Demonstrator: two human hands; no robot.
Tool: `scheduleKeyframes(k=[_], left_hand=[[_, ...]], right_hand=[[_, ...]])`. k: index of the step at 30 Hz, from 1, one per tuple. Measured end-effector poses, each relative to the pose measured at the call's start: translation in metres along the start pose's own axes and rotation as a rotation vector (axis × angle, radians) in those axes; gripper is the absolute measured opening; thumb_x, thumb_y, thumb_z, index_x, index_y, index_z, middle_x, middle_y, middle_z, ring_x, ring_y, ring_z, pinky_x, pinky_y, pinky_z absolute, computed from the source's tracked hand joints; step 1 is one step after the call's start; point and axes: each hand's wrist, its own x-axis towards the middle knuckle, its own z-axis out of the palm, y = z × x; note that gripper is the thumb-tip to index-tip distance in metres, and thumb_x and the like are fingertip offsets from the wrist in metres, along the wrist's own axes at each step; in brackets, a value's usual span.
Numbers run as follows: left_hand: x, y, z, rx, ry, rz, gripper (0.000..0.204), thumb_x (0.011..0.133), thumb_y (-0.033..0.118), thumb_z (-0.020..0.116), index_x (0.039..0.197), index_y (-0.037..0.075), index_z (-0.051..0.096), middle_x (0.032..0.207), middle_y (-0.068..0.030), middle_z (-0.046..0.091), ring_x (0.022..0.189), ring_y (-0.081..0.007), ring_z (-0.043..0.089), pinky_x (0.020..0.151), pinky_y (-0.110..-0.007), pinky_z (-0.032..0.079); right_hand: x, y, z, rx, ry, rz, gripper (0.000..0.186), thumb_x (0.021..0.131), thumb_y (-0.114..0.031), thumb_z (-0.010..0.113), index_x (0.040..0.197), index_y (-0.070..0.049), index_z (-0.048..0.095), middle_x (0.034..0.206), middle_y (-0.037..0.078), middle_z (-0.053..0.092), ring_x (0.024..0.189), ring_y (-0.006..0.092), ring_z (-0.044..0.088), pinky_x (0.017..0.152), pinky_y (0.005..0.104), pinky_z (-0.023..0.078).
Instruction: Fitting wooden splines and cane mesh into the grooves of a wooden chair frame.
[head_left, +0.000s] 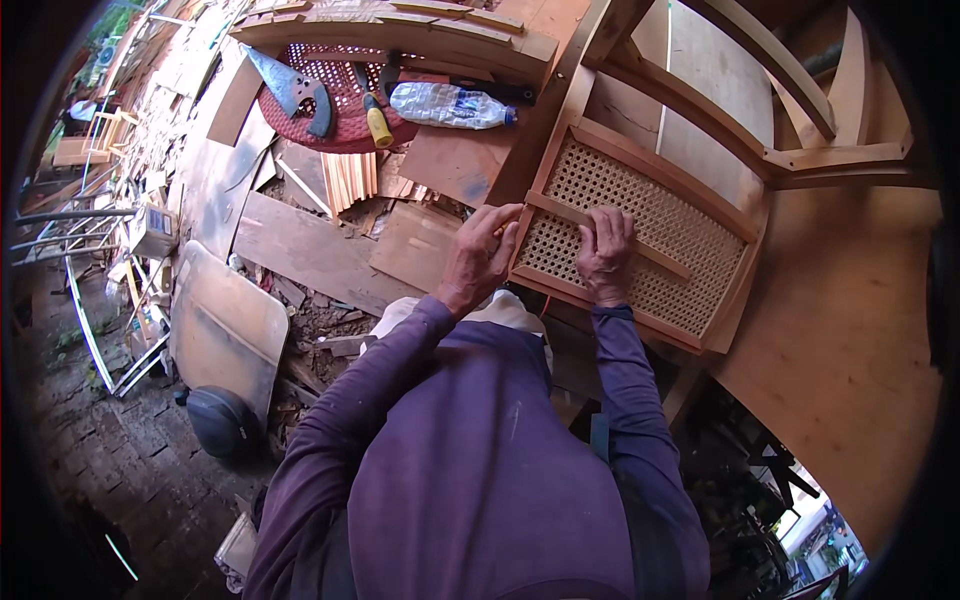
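A thin wooden strip [658,262] lies across the woven cane panel [600,187], which sits in a wooden chair frame [655,160]. My right hand [607,252] grips the strip near its middle, with the fingers bent over it. At the strip's left end, beside the edge of the frame, my left hand [480,255] is closed in a pinch. A short piece of something slim and orange-yellow, seemingly a pencil [500,230], shows between its fingers; the rest of it is hidden.
A red woven seat [345,140] at the back holds a handsaw [285,85], a yellow-handled tool [378,122] and a plastic bottle [450,106]. Wood offcuts [350,180] litter the floor on the left. A broad wooden board [840,340] stretches along the right. A dark helmet-like object [222,422] rests lower left.
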Motion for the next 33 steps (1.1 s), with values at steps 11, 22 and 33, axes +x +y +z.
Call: scheduleKeyframes(k=[11,22,33], left_hand=[[0.007,-0.004,0.017,0.084,-0.023,0.153,0.019,0.110,0.009,0.066,0.128,0.002,0.070,0.112,-0.0184,0.068,0.096,-0.0363,0.071,0.085,-0.042,0.058],[0.060,-0.023,0.057,0.603,-0.288,0.470,0.033,0.097,0.017,0.075,0.129,0.010,0.066,0.115,-0.0146,0.062,0.104,-0.0363,0.067,0.092,-0.047,0.053],[0.075,-0.038,0.058,0.561,-0.443,0.612,0.023,0.093,0.011,0.073,0.114,0.005,0.065,0.111,-0.0155,0.059,0.102,-0.0360,0.066,0.089,-0.047,0.054]], right_hand=[[-0.002,0.001,0.004,-0.033,0.044,-0.025,0.031,0.090,-0.016,0.081,0.119,-0.010,0.071,0.120,0.006,0.065,0.116,0.0309,0.060,0.102,0.0463,0.048],[-0.003,0.000,0.004,-0.024,0.080,-0.027,0.028,0.093,-0.016,0.078,0.119,-0.008,0.072,0.119,0.008,0.067,0.112,0.0328,0.061,0.100,0.0457,0.051],[-0.003,-0.003,-0.003,-0.043,0.030,-0.027,0.034,0.092,-0.016,0.077,0.124,-0.007,0.071,0.123,0.008,0.064,0.115,0.0309,0.060,0.101,0.0462,0.048]])
